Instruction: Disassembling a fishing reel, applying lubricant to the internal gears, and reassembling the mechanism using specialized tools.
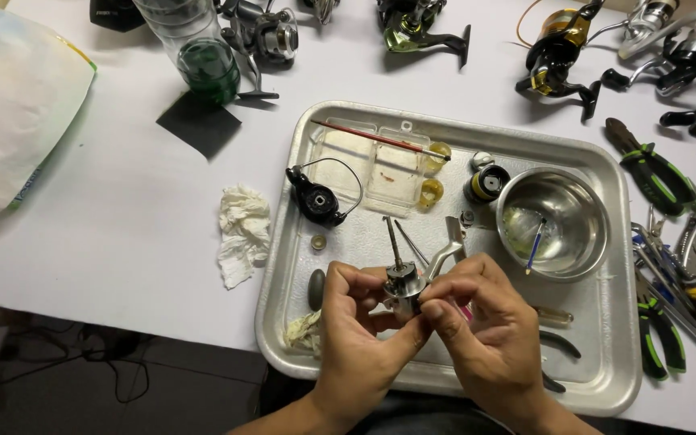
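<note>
A silver reel body [404,286], with a thin shaft standing up from it and a foot pointing toward 1 o'clock, is held low over the near middle of a metal tray [606,379]. It is pinched from the 9 o'clock side by the left hand [356,338], thumb and fingers curled round its lower part, and from the 3 o'clock side by the right hand [485,330], whose thumb and forefinger are pressed onto its side; the two thumbs nearly meet beneath it. At 11 o'clock from the body, a black rotor [316,197] with a wire bail is seen lying on the tray, and a small ring [318,242] just below it. At 12 o'clock a clear plastic box [372,165] is placed, with a red-handled brush [380,139] laid across it and two small yellow cups [432,173] at its right edge. At 1 o'clock a black and yellow spool [486,184] is set, and at 2 o'clock a steel bowl [553,217] holding a blue-tipped stick [535,246]. A dark oval knob [316,288] is found at 9 o'clock, touching the tray floor. Off the tray, a crumpled tissue [242,229] lies at 10 o'clock on the white table [122,234], a green-tinted cup [203,56] farther up at 11 o'clock, reels [561,56] along the far edge at 12 to 2 o'clock, and green-handled pliers [650,173] at 3 o'clock.
</note>
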